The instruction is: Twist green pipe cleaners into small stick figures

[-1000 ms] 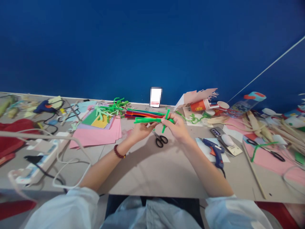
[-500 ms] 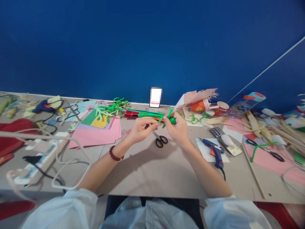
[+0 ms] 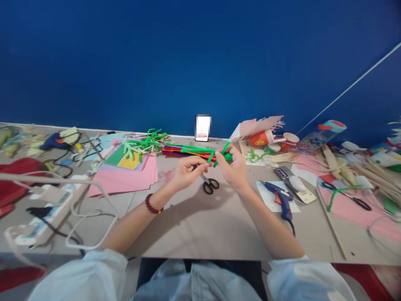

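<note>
My right hand is closed in a pinch on a green pipe cleaner, whose fuzzy ends stick out above and below the fingertips. Close beside it, my left hand pinches a green strand at its fingertips. Whether both strands are one bent piece, I cannot make out. Just behind the hands lies a bundle of coloured pipe cleaners, partly covered by my fingers. Scissors with black handles rest on the table below my hands, their blades partly hidden by the left one.
Pink paper sheets and shaped green pipe cleaners lie at left, near a white power strip. A phone stands against the blue wall. A glue gun, red paper cups and a wooden stick are at right.
The view has shifted slightly. My left fingertips have shifted a little on the green strand, and my right hand keeps its pinch.
</note>
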Demonstrator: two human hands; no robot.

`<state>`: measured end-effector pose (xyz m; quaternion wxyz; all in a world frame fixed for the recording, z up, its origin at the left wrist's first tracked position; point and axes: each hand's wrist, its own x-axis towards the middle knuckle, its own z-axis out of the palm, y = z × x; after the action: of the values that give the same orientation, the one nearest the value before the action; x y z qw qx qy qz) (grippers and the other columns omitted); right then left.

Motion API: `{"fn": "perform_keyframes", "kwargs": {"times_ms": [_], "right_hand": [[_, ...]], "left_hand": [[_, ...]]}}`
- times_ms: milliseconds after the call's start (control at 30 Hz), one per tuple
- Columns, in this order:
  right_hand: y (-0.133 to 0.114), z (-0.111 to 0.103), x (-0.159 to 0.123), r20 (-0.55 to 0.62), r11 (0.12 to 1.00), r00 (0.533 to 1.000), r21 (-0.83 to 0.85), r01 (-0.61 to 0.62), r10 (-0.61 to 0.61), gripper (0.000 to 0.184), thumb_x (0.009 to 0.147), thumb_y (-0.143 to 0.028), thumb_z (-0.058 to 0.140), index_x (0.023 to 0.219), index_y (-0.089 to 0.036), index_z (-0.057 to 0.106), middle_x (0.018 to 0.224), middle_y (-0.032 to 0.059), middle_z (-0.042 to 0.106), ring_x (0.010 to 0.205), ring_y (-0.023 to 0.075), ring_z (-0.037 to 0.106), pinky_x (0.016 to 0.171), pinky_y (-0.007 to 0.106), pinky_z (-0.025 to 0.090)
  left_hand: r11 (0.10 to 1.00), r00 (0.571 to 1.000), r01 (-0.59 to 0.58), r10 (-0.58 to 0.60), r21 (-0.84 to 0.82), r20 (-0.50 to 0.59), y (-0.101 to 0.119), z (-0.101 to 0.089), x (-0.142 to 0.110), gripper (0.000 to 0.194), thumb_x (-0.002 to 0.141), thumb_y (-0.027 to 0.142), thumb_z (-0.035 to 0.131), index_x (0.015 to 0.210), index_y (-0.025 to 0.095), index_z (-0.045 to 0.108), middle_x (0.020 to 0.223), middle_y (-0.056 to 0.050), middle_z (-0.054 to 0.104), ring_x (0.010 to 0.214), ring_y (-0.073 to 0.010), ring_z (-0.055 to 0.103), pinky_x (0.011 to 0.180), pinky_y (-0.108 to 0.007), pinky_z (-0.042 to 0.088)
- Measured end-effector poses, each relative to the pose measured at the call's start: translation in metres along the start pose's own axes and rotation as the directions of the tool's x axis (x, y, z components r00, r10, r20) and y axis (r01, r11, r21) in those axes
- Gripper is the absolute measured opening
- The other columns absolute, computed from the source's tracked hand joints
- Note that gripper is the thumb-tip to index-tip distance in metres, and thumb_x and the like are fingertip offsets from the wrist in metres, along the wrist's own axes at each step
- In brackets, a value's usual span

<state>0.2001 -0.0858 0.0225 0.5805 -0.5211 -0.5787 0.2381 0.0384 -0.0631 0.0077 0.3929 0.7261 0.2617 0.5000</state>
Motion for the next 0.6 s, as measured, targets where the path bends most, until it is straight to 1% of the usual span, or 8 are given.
{"fn": "perform_keyframes", "kwargs": {"times_ms": [133,233,267,333,367,433,500,600], "right_hand": [[-0.002,0.003,0.001,0.069,0.948,0.982,0.258,-0.186,0.174,0.022,0.075,-0.040,0.064,0.074,-0.021,0.052,0.067,-0.0024,0.054,0.059,0.0112,0.050,0.058,0.025,0.045],[-0.005,0.003,0.000,0.233,0.900,0.948,0.327,-0.287,0.218,0.025,0.070,-0.040,0.069,0.070,-0.020,0.053,0.065,-0.0019,0.055,0.058,0.0112,0.050,0.056,0.025,0.045],[-0.006,0.002,0.000,0.295,0.896,0.930,0.316,-0.311,0.219,0.026,0.069,-0.040,0.070,0.068,-0.020,0.054,0.065,-0.0016,0.056,0.059,0.0113,0.051,0.056,0.025,0.044],[-0.009,-0.001,0.000,0.404,0.900,0.887,0.263,-0.347,0.224,0.025,0.068,-0.039,0.071,0.068,-0.019,0.056,0.063,-0.0016,0.056,0.058,0.0110,0.050,0.054,0.024,0.043],[-0.010,-0.003,0.000,0.448,0.906,0.865,0.230,-0.356,0.226,0.024,0.069,-0.039,0.071,0.068,-0.019,0.056,0.063,-0.0018,0.055,0.056,0.0107,0.049,0.053,0.024,0.041],[-0.011,-0.008,0.001,0.518,0.922,0.828,0.173,-0.346,0.213,0.022,0.071,-0.037,0.069,0.070,-0.019,0.057,0.063,-0.0025,0.055,0.055,0.0100,0.047,0.052,0.023,0.039],[-0.011,-0.013,0.003,0.578,0.945,0.794,0.115,-0.307,0.188,0.020,0.073,-0.036,0.067,0.070,-0.019,0.056,0.065,-0.0029,0.054,0.056,0.0099,0.047,0.054,0.023,0.038],[-0.009,-0.016,0.006,0.633,0.976,0.756,0.006,-0.217,0.164,0.018,0.073,-0.032,0.065,0.067,-0.019,0.054,0.065,-0.0034,0.053,0.058,0.0103,0.047,0.056,0.024,0.038]], "left_hand": [[0.987,0.999,-0.050,0.048,0.154,0.019,-0.011,0.003,-0.003,0.026,0.086,0.036,0.060,0.069,0.017,0.067,0.065,-0.003,0.068,0.059,-0.0119,0.059,0.051,-0.022,0.044],[0.979,0.999,-0.030,0.024,0.201,0.033,-0.023,0.000,-0.002,0.026,0.087,0.038,0.058,0.075,0.018,0.069,0.068,-0.003,0.068,0.058,-0.0121,0.057,0.047,-0.022,0.040],[0.973,0.998,-0.038,0.026,0.226,0.056,-0.027,-0.003,0.000,0.027,0.088,0.038,0.056,0.075,0.018,0.069,0.065,-0.002,0.066,0.055,-0.0119,0.055,0.047,-0.023,0.040],[0.966,0.981,-0.127,0.089,0.227,0.170,-0.031,-0.011,0.005,0.031,0.087,0.041,0.057,0.069,0.018,0.068,0.063,-0.003,0.065,0.056,-0.0127,0.055,0.051,-0.025,0.043],[0.968,0.973,-0.176,0.143,0.179,0.183,-0.032,-0.015,0.008,0.034,0.086,0.043,0.057,0.066,0.017,0.068,0.062,-0.004,0.065,0.055,-0.0130,0.055,0.051,-0.025,0.043],[0.969,0.973,-0.181,0.153,0.166,0.173,-0.031,-0.025,0.015,0.031,0.084,0.044,0.060,0.074,0.017,0.070,0.068,-0.007,0.069,0.060,-0.0142,0.059,0.054,-0.025,0.045],[0.958,0.972,-0.211,0.184,0.195,0.145,-0.026,-0.034,0.020,0.027,0.082,0.042,0.064,0.075,0.017,0.072,0.069,-0.007,0.070,0.062,-0.0148,0.061,0.057,-0.026,0.047],[0.924,0.959,-0.260,0.213,0.281,0.188,-0.016,-0.044,0.023,0.020,0.083,0.035,0.065,0.075,0.018,0.072,0.070,-0.006,0.071,0.065,-0.0146,0.062,0.062,-0.026,0.048]]}}
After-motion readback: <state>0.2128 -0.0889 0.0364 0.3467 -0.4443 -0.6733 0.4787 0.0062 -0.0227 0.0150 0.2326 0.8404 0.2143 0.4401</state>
